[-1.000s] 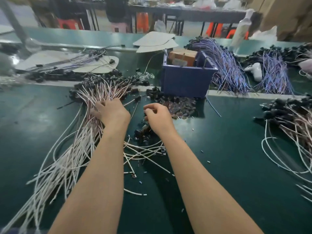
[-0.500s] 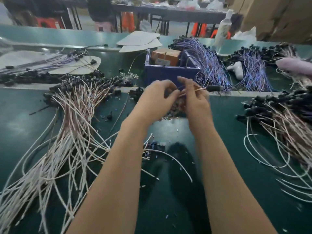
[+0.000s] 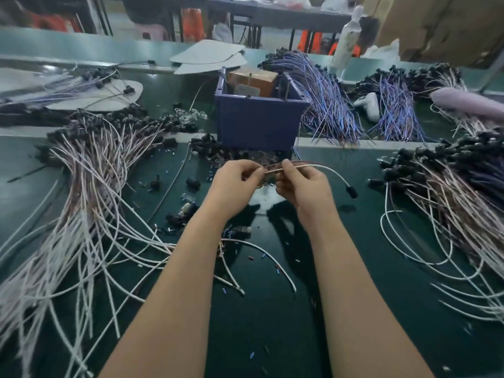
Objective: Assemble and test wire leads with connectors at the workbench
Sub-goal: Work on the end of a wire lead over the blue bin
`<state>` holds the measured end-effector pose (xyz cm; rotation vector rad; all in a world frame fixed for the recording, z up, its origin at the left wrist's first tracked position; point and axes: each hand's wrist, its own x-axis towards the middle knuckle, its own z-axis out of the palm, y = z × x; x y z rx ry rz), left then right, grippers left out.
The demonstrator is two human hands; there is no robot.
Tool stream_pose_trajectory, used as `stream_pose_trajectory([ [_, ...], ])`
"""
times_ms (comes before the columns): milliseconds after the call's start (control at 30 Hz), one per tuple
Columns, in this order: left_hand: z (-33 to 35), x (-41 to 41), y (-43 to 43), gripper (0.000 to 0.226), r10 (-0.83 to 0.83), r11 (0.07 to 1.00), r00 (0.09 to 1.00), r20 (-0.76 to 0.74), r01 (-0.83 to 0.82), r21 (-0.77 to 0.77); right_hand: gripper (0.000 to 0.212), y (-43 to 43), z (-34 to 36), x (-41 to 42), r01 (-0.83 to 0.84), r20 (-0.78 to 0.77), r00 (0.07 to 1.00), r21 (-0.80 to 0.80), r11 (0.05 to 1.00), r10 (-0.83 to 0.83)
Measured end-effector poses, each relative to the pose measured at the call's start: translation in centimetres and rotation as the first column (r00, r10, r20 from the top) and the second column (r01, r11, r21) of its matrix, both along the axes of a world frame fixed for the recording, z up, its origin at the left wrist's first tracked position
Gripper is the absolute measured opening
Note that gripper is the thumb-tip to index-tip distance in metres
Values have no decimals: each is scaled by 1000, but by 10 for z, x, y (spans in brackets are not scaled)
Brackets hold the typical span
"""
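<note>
Whereas a second ago my left hand (image 3: 236,184) lay in the heap of leads (image 3: 95,192) and my right hand (image 3: 302,186) was among the loose black parts (image 3: 192,183), both now meet above the surface (image 3: 272,331), in front of the blue bin (image 3: 259,120).

Item: one wire lead (image 3: 313,167), drawn from stock and in work.

Position: held clear of the surface between the two hands, near end at my fingertips, the rest arching off to my right.

Grip: left hand, thumb and forefinger pinched on the near end; right hand pinched on the lead just beside it, other fingers curled. Whether any small part sits between the fingertips is too small to tell.

Judgement: picking is done; fitting the near end is the step in hand; testing not yet begun.

Description: thin white jacket, a pinkish-brown strand alongside it near the grip, one black connector (image 3: 351,191) on the far end, hanging downward. Limp; it droops under its own weight.

Adjacent: the heap of leads to my left, loose black parts between it and my hands; second heap (image 3: 450,197) to my right; purple leads (image 3: 327,105) beside and behind the bin.
</note>
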<state>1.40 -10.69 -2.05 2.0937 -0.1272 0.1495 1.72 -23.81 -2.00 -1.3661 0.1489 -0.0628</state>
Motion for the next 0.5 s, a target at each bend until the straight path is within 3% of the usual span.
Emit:
stream_pose_trajectory([
  [200, -1, -3, 5, 22, -26, 997, 1000, -17, 25, -72, 21, 3, 0, -1, -12, 4, 1000, 25, 1000, 12],
  [367, -1, -4, 9, 22, -20, 996, 996, -91, 12, -86, 25, -8, 4, 4, 216, -31, 976, 264, 940, -216],
  [500, -2, -2, 14, 25, 40, 998, 995, -89, -45, -45, 27, -21, 6, 4, 328, -61, 934, 543, 773, -353],
])
